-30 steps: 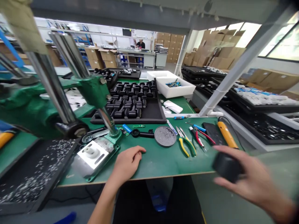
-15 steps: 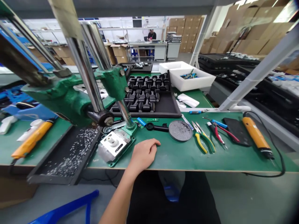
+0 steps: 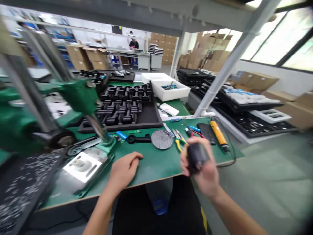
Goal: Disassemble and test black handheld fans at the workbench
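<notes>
No word, brand, number or sign can be read in this view. Any print on the black part point(image 3: 197, 156) in the right hand point(image 3: 207, 179) is lost to blur. The small green circuit board point(image 3: 134, 132) near the back edge of the green workbench point(image 3: 156, 173) is too small for any marking to be made out. The cardboard cartons point(image 3: 201, 55) stacked in the background are too far off and too small for any print on them to be legible.
</notes>
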### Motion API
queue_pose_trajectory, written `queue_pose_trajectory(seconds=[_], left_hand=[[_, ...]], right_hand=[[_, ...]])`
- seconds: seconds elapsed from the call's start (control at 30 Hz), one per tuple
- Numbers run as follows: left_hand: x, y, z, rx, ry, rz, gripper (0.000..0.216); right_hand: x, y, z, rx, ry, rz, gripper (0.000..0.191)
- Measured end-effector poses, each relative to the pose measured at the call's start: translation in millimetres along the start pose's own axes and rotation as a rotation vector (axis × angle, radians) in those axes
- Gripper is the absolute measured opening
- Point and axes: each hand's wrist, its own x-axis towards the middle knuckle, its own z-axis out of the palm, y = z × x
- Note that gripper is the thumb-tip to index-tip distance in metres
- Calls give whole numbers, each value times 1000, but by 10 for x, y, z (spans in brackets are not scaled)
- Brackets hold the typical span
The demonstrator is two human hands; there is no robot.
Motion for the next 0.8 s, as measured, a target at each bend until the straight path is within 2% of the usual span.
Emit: queue_pose_trajectory(seconds=[0.1, 0.2, 0.47, 0.6, 0.7, 0.8], left_hand=[[40, -55, 13, -2, -36, -25, 34], [53, -77, 10, -20, -64, -19, 36], [39, -52, -13, -12, -69, -17, 36], [60, -69, -17, -25, -73, -23, 36], [47, -20, -4, -95, 14, -4, 33], [-60, 172, 68, -330, 117, 43, 35]], right_hand=[[183, 151, 178, 195, -99, 79, 54], [313, 302, 243, 314, -93, 140, 46], [285, 375, 99, 346, -64, 248, 45], [238, 389, 134, 359, -67, 274, 53], [155, 410, 211, 358, -90, 280, 55], [40, 455, 307, 352, -157, 314, 55]])
